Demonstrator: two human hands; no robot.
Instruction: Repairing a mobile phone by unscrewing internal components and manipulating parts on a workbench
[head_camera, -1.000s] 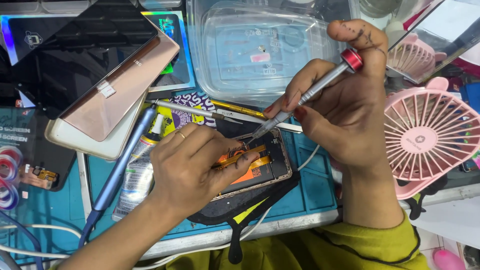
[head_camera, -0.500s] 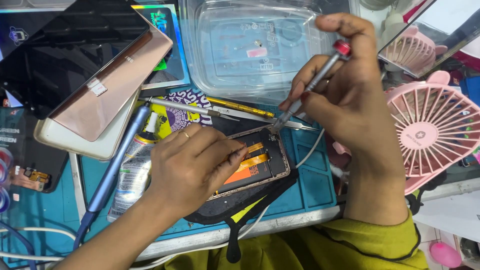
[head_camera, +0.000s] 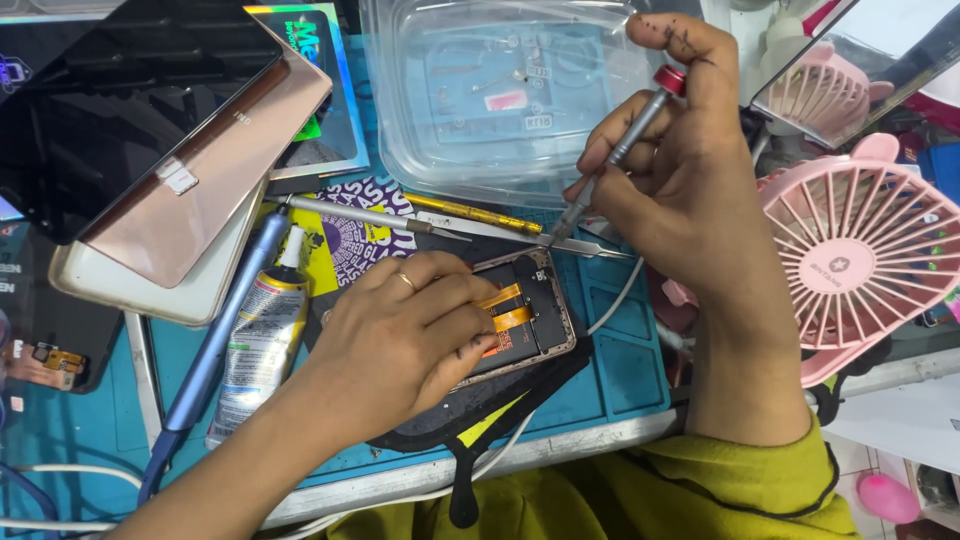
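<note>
Right hand (head_camera: 690, 180) grips slim red-capped screwdriver (head_camera: 620, 150), tip down at top edge of opened phone (head_camera: 515, 315) | left hand (head_camera: 405, 335) lies flat, pressing phone on blue work mat (head_camera: 620, 360) | clear plastic tray (head_camera: 500, 90) behind | pink fan (head_camera: 860, 255) right | glue tube (head_camera: 255, 340) left | orange flex cable (head_camera: 510, 310) exposed

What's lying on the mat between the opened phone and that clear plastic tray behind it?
In the head view, between the opened phone and the clear plastic tray lie metal tweezers and a thin yellow tool, and the screwdriver tip comes down there too.
</note>
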